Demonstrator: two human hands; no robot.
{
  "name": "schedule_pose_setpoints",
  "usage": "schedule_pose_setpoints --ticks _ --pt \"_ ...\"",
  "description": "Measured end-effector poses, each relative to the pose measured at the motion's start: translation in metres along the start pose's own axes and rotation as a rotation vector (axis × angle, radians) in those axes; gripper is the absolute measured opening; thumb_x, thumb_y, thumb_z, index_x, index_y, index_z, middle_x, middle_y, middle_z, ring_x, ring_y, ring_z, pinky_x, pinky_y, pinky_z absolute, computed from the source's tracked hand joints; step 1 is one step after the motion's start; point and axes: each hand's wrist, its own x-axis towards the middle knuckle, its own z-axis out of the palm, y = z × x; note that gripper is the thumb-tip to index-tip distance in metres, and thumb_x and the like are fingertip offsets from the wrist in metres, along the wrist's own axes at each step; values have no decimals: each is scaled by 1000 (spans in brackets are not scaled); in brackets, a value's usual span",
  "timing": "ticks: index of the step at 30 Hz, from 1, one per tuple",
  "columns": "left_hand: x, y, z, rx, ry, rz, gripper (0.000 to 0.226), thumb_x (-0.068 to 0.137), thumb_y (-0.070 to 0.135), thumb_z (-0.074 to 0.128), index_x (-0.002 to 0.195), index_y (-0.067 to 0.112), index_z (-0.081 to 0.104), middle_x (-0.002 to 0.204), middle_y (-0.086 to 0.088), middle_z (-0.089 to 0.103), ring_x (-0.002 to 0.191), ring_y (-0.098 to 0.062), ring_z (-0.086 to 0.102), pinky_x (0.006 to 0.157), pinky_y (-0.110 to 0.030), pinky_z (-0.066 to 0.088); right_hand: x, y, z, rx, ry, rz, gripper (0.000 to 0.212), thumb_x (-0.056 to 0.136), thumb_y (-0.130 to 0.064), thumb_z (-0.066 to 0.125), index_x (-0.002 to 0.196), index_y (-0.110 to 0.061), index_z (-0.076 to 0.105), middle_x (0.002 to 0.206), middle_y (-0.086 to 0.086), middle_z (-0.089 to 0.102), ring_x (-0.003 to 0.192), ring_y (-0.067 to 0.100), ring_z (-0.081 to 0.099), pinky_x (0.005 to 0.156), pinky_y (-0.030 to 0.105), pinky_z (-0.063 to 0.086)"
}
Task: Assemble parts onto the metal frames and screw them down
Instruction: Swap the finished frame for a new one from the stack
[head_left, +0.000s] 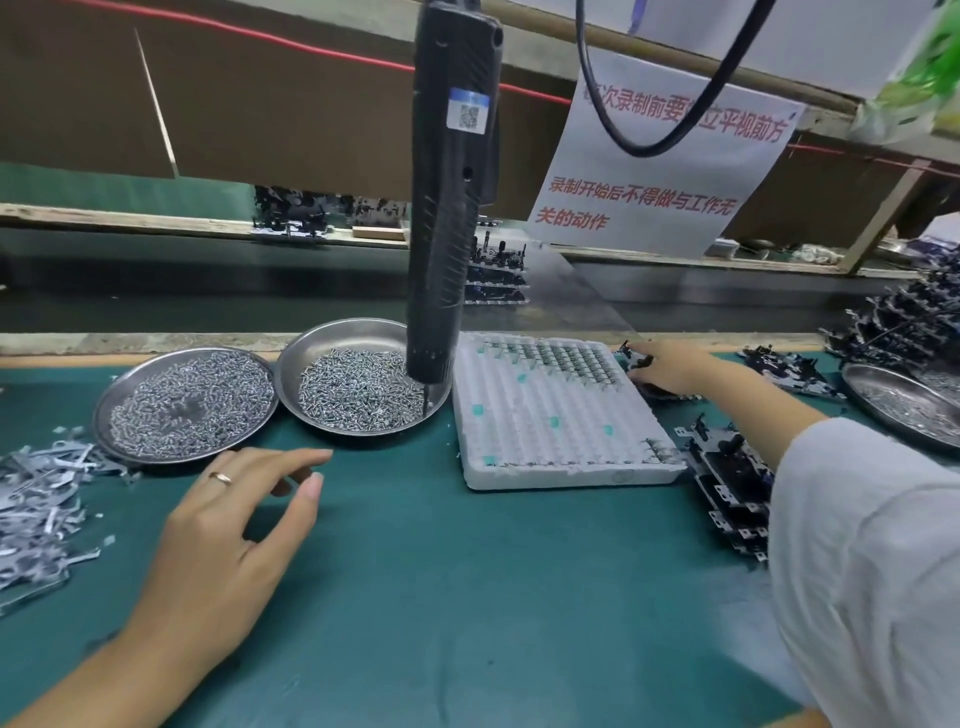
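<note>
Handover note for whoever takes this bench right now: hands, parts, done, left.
Left hand: open, relaxed over the green mat, holding nothing.
Right hand: reaching past the white foam tray, fingers on a metal frame; grip not clear.
Electric screwdriver: hanging untouched, tip over the right screw dish; a second screw dish sits to its left.
More frames lie by the right forearm.
Done: nothing shows on the mat.
Left: bring a frame in, fit parts, drive screws.

Shiny metal dishes (363, 332), matt green mat (441, 571), white foam tray (561, 467).
</note>
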Motion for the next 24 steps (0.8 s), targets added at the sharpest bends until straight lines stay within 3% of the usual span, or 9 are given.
schedule_pose_setpoints --ticks 5,10,14,16,20,24 --pt "1 2 -1 -4 -5 -13 26 84 42 47 99 29 65 94 25 56 88 0 53 83 -6 33 3 -5 3 -135 -1 24 56 101 -25 44 151 -15 19 147 16 40 124 34 47 95 37 42" --pt "1 3 -2 13 -11 -12 30 85 41 47 98 23 67 89 22 58 87 0 53 83 -7 34 -3 -10 0 -256 59 63 40 98 -1 34 137 -2 44 137 18 50 120 34 50 99 41 43" --pt "1 3 -1 18 -23 -20 30 84 41 47 97 24 67 90 19 59 87 -1 52 83 -7 33 -30 -38 -6 -303 47 27 31 94 0 36 119 0 55 118 19 61 99 31 60 79 36 52" --pt "2 4 -1 30 -29 -18 31 85 40 47 97 21 68 90 18 59 85 -3 52 83 -8 34 -56 -65 -6 -283 187 -78 30 95 -5 38 119 -4 56 115 14 63 92 27 61 74 33 51" --pt "3 4 -3 58 -37 -8 35 85 38 47 99 15 69 90 14 60 84 -7 52 86 -14 36 -121 -130 19 100 366 -471 32 97 -26 46 125 -18 57 117 6 65 101 24 60 88 38 49" --pt "22 8 -8 170 -73 8 40 84 41 46 105 16 69 98 9 60 95 -11 52 92 -25 36 -153 -180 69 189 484 -779 34 89 -18 58 120 -6 62 111 12 66 95 33 61 75 43 51"
